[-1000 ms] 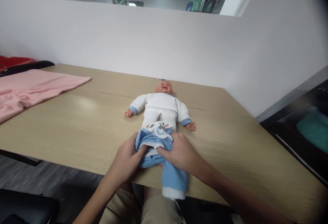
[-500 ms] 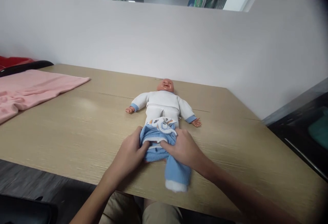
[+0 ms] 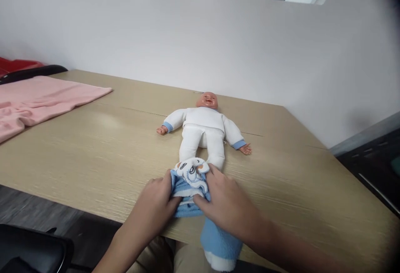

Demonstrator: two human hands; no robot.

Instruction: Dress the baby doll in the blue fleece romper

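Observation:
A baby doll point(image 3: 204, 118) lies on its back on the table, head toward the wall and arms spread, with a white body and blue cuffs. At its lower legs, blue fleecy baby pants point(image 3: 187, 187) with white bands and a cartoon face are bunched up. My left hand point(image 3: 159, 196) grips their left side, thumb in front. My right hand point(image 3: 223, 198) pinches the other side in the same way. One blue leg with a white cuff hangs below my right hand, past the table's front edge. The doll's feet are hidden behind the cloth.
The wooden table point(image 3: 93, 152) reaches back to a white wall point(image 3: 156, 35). A pink cloth point(image 3: 46, 98) lies on the left, with a red and black object point(image 3: 28, 68) behind it. A black chair point(image 3: 34, 248) stands at lower left, and a dark object point(image 3: 368, 160) is at right.
Both hands have drawn the pants toward me, and more of the doll's white legs shows. The hanging leg now reaches past the table edge. The view has tilted down slightly.

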